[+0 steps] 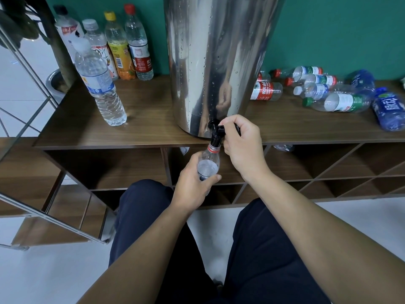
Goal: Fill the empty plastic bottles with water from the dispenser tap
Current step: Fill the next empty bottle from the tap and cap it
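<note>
A tall steel water dispenser stands on the wooden shelf top, its black tap hanging over the front edge. My left hand grips a clear plastic bottle with a red neck ring, its open mouth right under the tap spout. My right hand has its fingers curled round the black tap lever. Water shows inside the bottle's upper part. The bottle's lower half is hidden by my left hand.
Several upright capped bottles stand at the back left, and a large one stands nearer the front. Several empty bottles lie on their sides to the right of the dispenser. Open shelf compartments sit below. My knees are beneath the hands.
</note>
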A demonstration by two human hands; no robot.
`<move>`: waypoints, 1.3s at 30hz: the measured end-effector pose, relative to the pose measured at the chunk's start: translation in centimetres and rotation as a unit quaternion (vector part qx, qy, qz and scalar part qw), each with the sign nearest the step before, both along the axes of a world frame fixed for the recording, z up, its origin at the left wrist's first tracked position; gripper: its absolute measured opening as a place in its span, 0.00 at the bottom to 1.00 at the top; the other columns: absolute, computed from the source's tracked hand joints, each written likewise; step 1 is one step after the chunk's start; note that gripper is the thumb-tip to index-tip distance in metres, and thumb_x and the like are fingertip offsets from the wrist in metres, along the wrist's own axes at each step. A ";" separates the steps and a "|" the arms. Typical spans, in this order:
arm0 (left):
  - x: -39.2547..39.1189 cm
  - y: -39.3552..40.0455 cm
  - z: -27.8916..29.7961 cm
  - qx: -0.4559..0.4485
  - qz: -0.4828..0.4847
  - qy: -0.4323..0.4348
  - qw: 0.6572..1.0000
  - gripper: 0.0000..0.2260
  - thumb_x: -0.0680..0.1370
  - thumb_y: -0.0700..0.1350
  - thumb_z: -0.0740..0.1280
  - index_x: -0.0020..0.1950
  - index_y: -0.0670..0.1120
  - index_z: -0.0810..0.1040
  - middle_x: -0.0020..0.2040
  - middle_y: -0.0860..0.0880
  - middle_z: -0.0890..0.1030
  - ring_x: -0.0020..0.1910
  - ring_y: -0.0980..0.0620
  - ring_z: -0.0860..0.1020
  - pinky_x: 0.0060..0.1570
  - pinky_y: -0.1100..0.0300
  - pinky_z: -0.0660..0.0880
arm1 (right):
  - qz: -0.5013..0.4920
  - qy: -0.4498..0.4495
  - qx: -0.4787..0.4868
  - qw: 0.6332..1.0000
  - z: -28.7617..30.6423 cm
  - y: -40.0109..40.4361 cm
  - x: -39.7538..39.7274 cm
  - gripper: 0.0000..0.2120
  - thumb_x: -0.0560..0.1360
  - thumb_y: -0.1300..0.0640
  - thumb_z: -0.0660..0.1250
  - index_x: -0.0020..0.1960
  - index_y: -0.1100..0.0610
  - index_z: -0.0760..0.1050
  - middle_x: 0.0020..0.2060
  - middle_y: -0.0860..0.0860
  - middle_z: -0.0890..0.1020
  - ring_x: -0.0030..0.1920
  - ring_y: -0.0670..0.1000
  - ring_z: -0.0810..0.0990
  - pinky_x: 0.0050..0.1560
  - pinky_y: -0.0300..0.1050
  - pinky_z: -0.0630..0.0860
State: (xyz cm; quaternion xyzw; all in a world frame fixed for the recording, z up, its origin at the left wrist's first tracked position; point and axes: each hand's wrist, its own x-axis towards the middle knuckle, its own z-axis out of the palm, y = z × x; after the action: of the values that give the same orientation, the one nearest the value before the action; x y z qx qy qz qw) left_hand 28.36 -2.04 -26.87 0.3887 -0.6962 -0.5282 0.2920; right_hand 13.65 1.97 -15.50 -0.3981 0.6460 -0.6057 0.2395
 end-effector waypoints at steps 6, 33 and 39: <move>0.0 0.0 0.1 0.003 -0.001 0.003 1.000 0.32 0.78 0.47 0.83 0.77 0.60 0.73 0.63 0.60 0.84 0.64 0.60 0.82 0.67 0.56 0.80 | -0.004 -0.002 0.002 1.000 0.1 0.0 0.1 0.12 0.87 0.55 0.64 0.49 0.47 0.83 0.33 0.37 0.78 0.37 0.42 0.75 0.40 0.39 0.70; 0.0 0.0 0.1 -0.004 0.001 -0.007 1.000 0.32 0.77 0.49 0.83 0.76 0.62 0.72 0.64 0.61 0.83 0.64 0.61 0.82 0.67 0.55 0.81 | -0.002 -0.005 0.001 1.000 -0.1 0.0 0.0 0.11 0.86 0.53 0.64 0.49 0.46 0.83 0.34 0.37 0.78 0.38 0.42 0.74 0.42 0.41 0.69; 0.0 0.0 0.1 -0.006 0.002 -0.012 1.000 0.33 0.77 0.49 0.83 0.76 0.62 0.71 0.64 0.61 0.83 0.64 0.61 0.81 0.68 0.53 0.81 | -0.001 -0.005 0.004 1.000 -0.1 0.0 -0.1 0.11 0.87 0.54 0.64 0.50 0.48 0.83 0.33 0.38 0.78 0.36 0.43 0.74 0.40 0.42 0.69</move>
State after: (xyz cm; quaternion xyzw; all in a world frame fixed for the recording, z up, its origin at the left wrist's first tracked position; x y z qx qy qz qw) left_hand 28.34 -2.02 -26.76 0.3944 -0.7022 -0.5188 0.2868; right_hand 13.59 2.01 -15.58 -0.3935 0.6472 -0.6055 0.2441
